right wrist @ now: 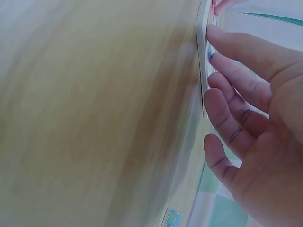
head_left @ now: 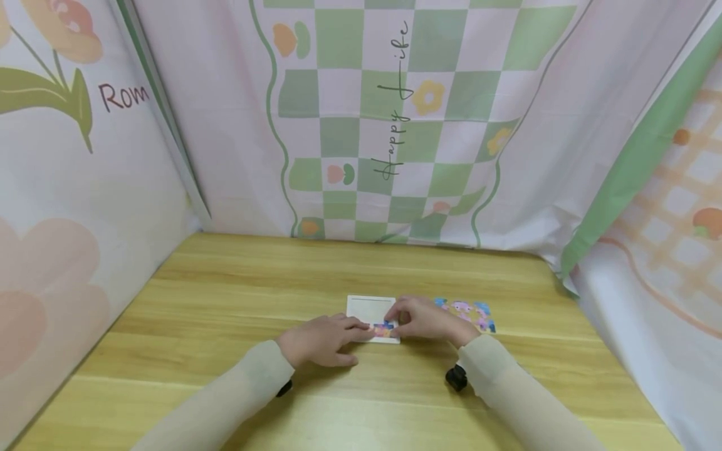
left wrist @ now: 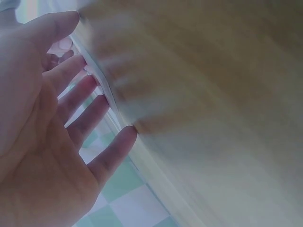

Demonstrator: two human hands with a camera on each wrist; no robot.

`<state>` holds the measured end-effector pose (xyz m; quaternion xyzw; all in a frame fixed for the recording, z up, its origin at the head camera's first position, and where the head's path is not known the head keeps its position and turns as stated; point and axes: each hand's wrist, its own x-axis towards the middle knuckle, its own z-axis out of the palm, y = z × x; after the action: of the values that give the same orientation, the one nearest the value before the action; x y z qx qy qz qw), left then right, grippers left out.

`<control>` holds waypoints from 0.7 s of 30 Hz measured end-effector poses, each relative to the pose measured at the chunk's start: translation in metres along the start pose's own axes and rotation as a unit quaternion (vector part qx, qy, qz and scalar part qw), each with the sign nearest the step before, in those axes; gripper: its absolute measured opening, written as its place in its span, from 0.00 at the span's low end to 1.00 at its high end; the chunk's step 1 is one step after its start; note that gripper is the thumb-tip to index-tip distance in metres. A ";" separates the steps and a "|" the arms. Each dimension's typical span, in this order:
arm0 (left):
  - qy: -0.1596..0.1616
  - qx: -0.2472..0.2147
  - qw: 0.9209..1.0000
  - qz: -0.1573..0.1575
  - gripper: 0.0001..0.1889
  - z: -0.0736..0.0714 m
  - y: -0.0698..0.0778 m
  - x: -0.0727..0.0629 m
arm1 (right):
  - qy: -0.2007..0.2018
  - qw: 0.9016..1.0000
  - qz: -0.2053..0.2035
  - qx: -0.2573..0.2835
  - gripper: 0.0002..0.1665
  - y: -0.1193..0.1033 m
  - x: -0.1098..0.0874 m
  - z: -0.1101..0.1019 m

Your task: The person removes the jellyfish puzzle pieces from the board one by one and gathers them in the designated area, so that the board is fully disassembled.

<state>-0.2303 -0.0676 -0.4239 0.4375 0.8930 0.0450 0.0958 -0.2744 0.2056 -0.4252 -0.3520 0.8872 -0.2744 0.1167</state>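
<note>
A small white puzzle tray [head_left: 368, 308] lies on the table, with several colourful joined pieces [head_left: 382, 331] along its near edge. From the left, my left hand [head_left: 321, 340] rests its extended fingers on the tray's near part; the left wrist view shows those fingers [left wrist: 112, 153] spread and straight. My right hand [head_left: 424, 321] reaches over the tray's right side. Its thumb and index finger pinch a blue puzzle piece [head_left: 387, 324] at the right end of the row. In the right wrist view the other fingers [right wrist: 227, 118] curve loosely beside the tray edge [right wrist: 201, 52].
Right of the tray, partly behind my right hand, lies a group of pink, blue and yellow puzzle pieces [head_left: 482, 310]. Wood-grain table [head_left: 254, 275] surrounds the tray. A checked curtain [head_left: 378, 138] hangs at the table's back edge, and printed cloths flank both sides.
</note>
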 end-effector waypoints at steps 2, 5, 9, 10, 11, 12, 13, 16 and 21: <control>0.000 -0.001 1.000 0.000 0.32 0.000 0.000 0.000 | -0.001 1.000 0.001 0.002 0.15 -0.001 0.000 0.000; 0.003 -0.002 1.000 -0.001 0.32 0.001 0.000 0.000 | -0.001 1.000 0.006 0.006 0.15 -0.001 0.000 0.000; 0.004 0.000 1.000 -0.003 0.32 0.002 -0.001 0.000 | 0.000 1.000 0.007 0.019 0.15 0.000 0.002 0.000; 0.004 0.000 1.000 -0.004 0.32 0.002 0.000 0.000 | 0.000 1.000 0.005 0.023 0.15 0.000 0.002 0.000; 0.003 0.000 1.000 -0.004 0.32 0.002 0.000 0.000 | -0.001 1.000 0.004 0.027 0.15 0.000 0.002 0.000; 0.002 0.000 1.000 -0.005 0.32 0.002 0.000 0.000 | -0.001 1.000 0.002 0.030 0.15 0.000 0.002 0.000; 0.001 0.000 1.000 -0.006 0.32 0.001 0.000 -0.001 | -0.002 0.999 0.001 0.032 0.16 0.000 0.002 0.001; -0.002 -0.003 1.000 -0.008 0.32 0.001 0.001 -0.001 | -0.006 0.999 -0.006 0.038 0.15 0.000 0.003 0.001; -0.007 -0.003 1.000 -0.011 0.32 0.000 0.002 -0.001 | -0.013 0.998 -0.012 0.057 0.14 0.002 0.002 0.002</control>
<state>-0.2281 -0.0674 -0.4232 0.4274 0.8970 0.0439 0.1039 -0.2759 0.2045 -0.4279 -0.3586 0.8643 -0.3213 0.1455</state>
